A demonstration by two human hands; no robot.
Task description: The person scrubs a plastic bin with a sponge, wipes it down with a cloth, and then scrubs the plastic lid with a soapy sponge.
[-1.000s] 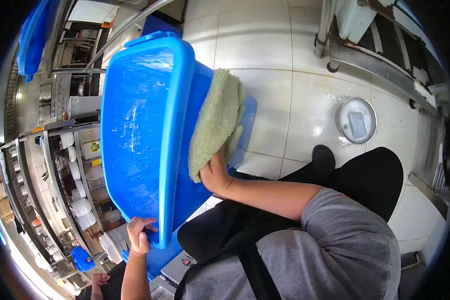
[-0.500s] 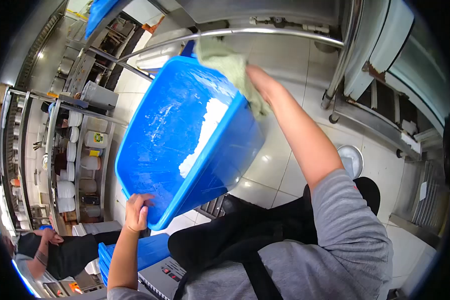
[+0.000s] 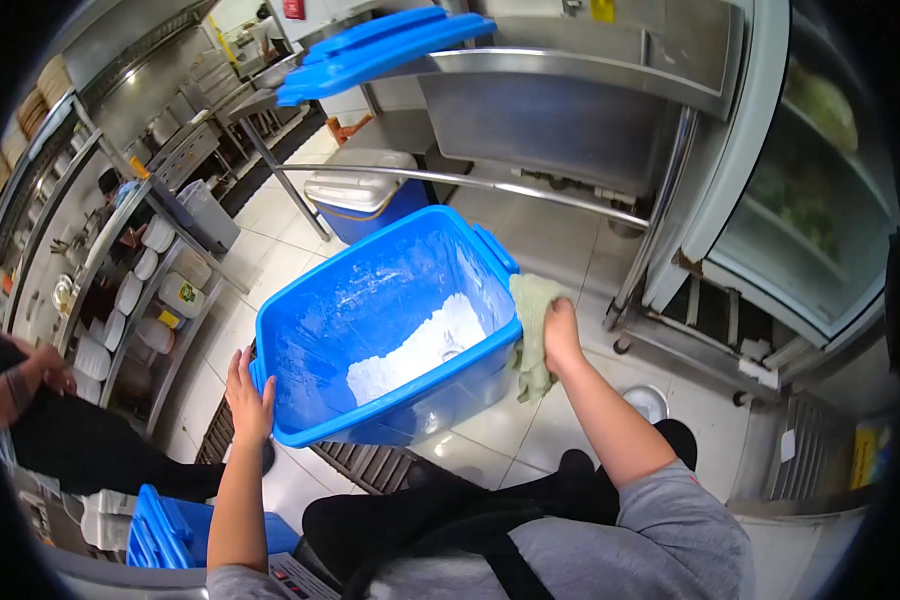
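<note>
A large blue plastic bin [image 3: 320, 270] is in front of me, with a heap of white powder [image 3: 420, 350] along its bottom and white smears on its inner walls. My left hand [image 3: 250, 400] is at the bin's left end, fingers stretched and apart beside the rim. At the right end, my right hand [image 3: 563, 338] is closed on a pale green cloth [image 3: 532, 325], which hangs against the rim and outer wall. Whether the bin rests fully on the floor I cannot tell.
A blue lid [image 3: 380, 50] lies on the steel table [image 3: 580, 68] ahead. Below it stands a blue cooler [image 3: 365, 205] with a white lid. Shelves of containers [image 3: 120, 310] and another person's dark-clothed leg [image 3: 100, 440] are left; a glass-door fridge [image 3: 770, 190] is right.
The bin has come down to a more level position, and the powder lies more across its bottom. My left fingers have loosened from the rim. My right hand and cloth have shifted lower along the right end.
</note>
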